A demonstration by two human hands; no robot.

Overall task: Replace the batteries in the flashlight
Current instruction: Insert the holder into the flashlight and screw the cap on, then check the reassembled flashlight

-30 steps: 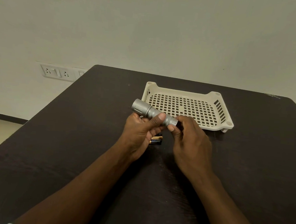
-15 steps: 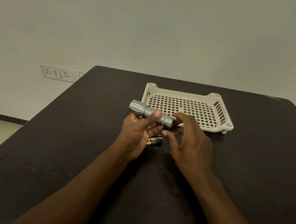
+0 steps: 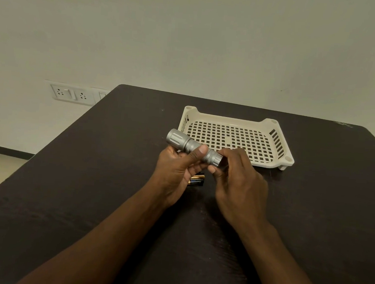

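A silver flashlight (image 3: pixel 182 142) is held above the dark table, its head pointing up and left. My left hand (image 3: pixel 175 174) grips its barrel, thumb across the top. My right hand (image 3: pixel 239 178) has its fingers curled round the tail end of the flashlight at the right. Black and gold batteries (image 3: pixel 196 179) lie on the table just below the flashlight, partly hidden between my hands.
A cream perforated plastic tray (image 3: pixel 276 164) with nothing in it sits behind my hands. The dark table (image 3: pixel 90 179) reaches a white wall, with a socket panel (image 3: pixel 71 93) at the left. The table's left edge drops to the floor.
My right hand has come back onto the tail end of the flashlight after drawing away from it half a second ago. The left hand keeps its grip and has barely moved.
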